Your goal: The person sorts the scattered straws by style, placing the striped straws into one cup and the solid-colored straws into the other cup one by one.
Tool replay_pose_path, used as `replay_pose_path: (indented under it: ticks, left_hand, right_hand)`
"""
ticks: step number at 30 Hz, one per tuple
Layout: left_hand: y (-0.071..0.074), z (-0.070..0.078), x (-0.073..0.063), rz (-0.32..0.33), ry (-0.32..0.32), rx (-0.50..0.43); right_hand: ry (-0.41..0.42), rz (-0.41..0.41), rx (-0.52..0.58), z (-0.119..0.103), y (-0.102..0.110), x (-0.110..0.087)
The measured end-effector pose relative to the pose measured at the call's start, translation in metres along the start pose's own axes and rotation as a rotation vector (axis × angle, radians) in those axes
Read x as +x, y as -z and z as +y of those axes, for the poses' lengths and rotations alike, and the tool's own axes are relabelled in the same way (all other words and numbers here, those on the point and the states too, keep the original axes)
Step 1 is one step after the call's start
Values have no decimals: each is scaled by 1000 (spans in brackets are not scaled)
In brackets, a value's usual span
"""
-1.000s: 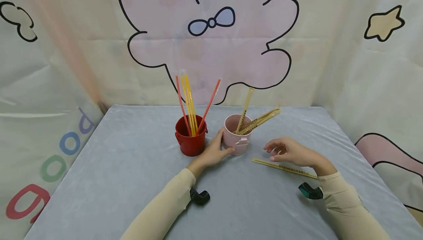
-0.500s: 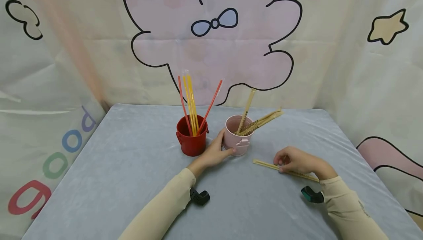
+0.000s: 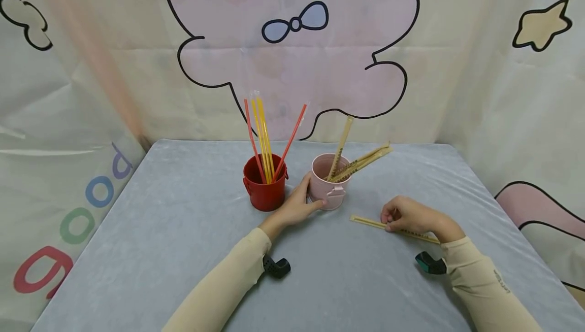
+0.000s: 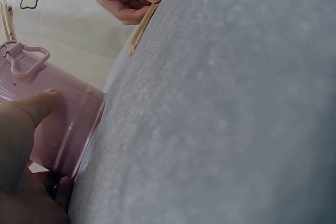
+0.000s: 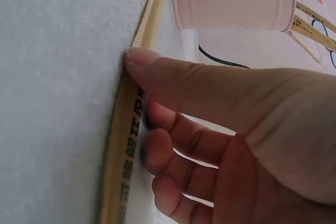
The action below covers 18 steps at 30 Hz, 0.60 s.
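My left hand [image 3: 292, 209] holds the small pink bucket [image 3: 322, 190] low on its side, thumb in front and fingers round the left. Several straws in tan printed paper wrappers [image 3: 363, 162] lean in that bucket. To its right, another paper-wrapped straw [image 3: 367, 222] lies on the table. My right hand [image 3: 413, 215] pinches this straw near its middle, with the thumb [image 5: 144, 59] on top and the fingers curled. The right wrist view shows dark printing along the wrapper. In the left wrist view, the pink bucket's handle [image 4: 31, 64] hangs on its side.
A red bucket [image 3: 265, 199] stands just left of the pink one, holding red and yellow straws [image 3: 263, 141] in clear wrappers. Grey-blue cloth [image 3: 183, 210] covers the table. A printed curtain [image 3: 320, 68] hangs behind its far edge.
My right hand has come down from above the table straw and now pinches it. The left hand and both buckets stay in place; the head view has shifted slightly.
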<state>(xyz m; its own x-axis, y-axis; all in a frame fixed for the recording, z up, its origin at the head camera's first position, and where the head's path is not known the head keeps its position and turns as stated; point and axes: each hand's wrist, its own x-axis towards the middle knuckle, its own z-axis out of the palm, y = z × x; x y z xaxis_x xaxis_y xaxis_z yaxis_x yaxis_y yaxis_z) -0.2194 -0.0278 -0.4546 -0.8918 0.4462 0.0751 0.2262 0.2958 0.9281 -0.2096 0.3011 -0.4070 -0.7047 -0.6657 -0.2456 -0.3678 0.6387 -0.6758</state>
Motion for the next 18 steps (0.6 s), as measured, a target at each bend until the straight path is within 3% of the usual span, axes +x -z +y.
replay_pose_path:
  ticks: [3, 12, 18]
  left_hand:
    - [-1, -6, 3, 4, 1, 16]
    - [0, -4, 3, 10, -18, 7]
    - [-1, -4, 4, 13, -6, 22]
  right_hand:
    - [37, 0, 3, 1, 1, -1]
    - [164, 34, 35, -2, 7, -3]
    - [164, 85, 89, -7, 9, -5]
